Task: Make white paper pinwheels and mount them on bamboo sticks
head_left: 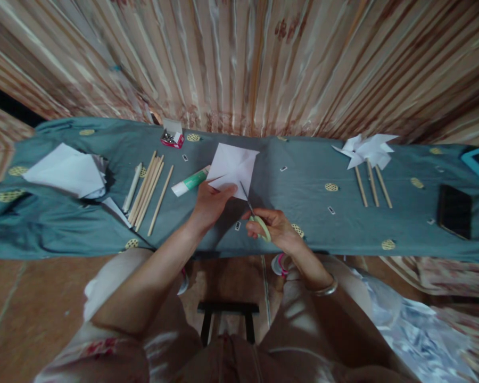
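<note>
- Over the teal-covered table [303, 175], head view: left hand [211, 203] has the white paper square [233, 164] pinched at its near-left edge
- right hand [274, 226] grips the green-handled scissors [263, 229], blades at the square's near-right corner (can't tell if they're open)
- glue stick [190, 181] just left of the paper, pinwheels [369, 150] well off right

Wide passage between paper square [234, 164] and pinwheels [369, 151], glue stick [189, 182] an obstacle leftward.
</note>
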Demonstrator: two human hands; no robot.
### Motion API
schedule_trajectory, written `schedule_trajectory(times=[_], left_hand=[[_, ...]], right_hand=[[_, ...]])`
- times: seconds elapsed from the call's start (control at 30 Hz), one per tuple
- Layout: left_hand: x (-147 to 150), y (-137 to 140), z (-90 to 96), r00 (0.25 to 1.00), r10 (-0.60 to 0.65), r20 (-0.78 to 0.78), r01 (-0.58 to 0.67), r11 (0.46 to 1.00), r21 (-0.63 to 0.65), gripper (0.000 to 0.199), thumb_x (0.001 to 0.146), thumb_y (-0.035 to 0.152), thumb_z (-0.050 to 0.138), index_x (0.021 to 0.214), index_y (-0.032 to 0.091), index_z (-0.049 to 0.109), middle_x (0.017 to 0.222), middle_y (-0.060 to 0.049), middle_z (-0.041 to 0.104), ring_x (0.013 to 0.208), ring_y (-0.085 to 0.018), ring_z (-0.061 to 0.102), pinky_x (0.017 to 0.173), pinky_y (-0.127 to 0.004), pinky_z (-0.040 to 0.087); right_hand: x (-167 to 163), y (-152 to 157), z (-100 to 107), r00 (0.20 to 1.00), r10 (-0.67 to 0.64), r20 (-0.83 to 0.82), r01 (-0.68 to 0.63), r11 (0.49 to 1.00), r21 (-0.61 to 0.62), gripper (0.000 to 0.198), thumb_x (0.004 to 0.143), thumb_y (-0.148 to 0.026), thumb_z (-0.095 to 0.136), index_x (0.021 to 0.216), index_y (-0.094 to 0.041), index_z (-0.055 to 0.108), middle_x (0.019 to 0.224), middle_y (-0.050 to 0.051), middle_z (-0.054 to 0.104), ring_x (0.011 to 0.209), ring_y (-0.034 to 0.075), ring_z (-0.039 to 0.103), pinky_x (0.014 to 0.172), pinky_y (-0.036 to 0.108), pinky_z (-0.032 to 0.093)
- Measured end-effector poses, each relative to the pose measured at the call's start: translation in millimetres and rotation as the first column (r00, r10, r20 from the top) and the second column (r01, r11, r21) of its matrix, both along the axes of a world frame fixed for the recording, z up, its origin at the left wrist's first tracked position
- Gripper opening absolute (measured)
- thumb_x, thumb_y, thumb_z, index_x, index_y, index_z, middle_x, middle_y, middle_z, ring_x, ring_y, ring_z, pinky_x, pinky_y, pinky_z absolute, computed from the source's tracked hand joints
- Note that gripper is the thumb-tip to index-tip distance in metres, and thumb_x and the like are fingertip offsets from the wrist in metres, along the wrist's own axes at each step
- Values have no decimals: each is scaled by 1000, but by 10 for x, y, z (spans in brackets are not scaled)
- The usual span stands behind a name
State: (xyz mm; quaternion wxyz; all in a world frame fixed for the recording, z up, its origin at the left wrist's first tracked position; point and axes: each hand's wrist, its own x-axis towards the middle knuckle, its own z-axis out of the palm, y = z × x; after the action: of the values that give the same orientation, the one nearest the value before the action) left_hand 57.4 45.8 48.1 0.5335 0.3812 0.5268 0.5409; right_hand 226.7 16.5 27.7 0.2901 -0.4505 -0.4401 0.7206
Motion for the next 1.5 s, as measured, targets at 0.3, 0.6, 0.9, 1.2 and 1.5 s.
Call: schedule_trajectory(times=[0.3, 0.6, 0.9, 1.2, 1.5], left_hand=[[22, -31, 64, 1000, -1, -14, 0, 999, -32, 14, 63, 22, 74, 59, 19, 61, 57, 2, 57, 54, -12, 48, 54, -25, 41], [12, -13, 9, 1000, 2, 0, -2, 1000, -15, 13, 62, 23, 74, 60, 18, 62, 60, 1, 61, 55, -12, 51, 54, -25, 42], [17, -5, -28, 1000, 8, 13, -8, 1000, -11, 9, 63, 20, 74, 62, 17, 66, 61, 1, 63, 55, -12, 53, 55, -25, 44], [25, -25, -9, 999, -8, 34, 8, 1000, -16, 6, 64, 19, 74, 64, 17, 68, 63, 0, 67, 57, -13, 56, 57, -24, 46], [43, -32, -17, 999, -17, 44, 17, 1000, 0, 6, 64, 17, 73, 68, 19, 69, 66, 0, 69, 58, -14, 58, 58, -26, 48]], right_hand=[[-3, 9, 26, 1000, -16, -6, 16, 1000, 7, 46, 50, -48, 93, 77, -19, 71, 56, -5, 64, 49, 8, 56, 48, 20, 46], [-14, 6, -6, 1000, -29, -8, 29, 999, 34, 46, 52, -49, 92, 78, -18, 71, 54, -5, 61, 47, 7, 54, 48, 20, 46], [-31, 3, -1, 999, -43, 4, 43, 999, 16, 45, 49, -48, 93, 75, -19, 71, 53, -6, 62, 46, 8, 55, 47, 20, 46], [-27, 3, -17, 999, -33, 18, 32, 998, 50, 44, 54, -50, 90, 78, -19, 70, 54, -5, 61, 47, 8, 54, 48, 22, 46], [-44, 1, 4, 998, -63, 5, 63, 998, 14, 46, 49, -48, 93, 76, -18, 70, 53, -5, 62, 47, 8, 53, 47, 21, 44]])
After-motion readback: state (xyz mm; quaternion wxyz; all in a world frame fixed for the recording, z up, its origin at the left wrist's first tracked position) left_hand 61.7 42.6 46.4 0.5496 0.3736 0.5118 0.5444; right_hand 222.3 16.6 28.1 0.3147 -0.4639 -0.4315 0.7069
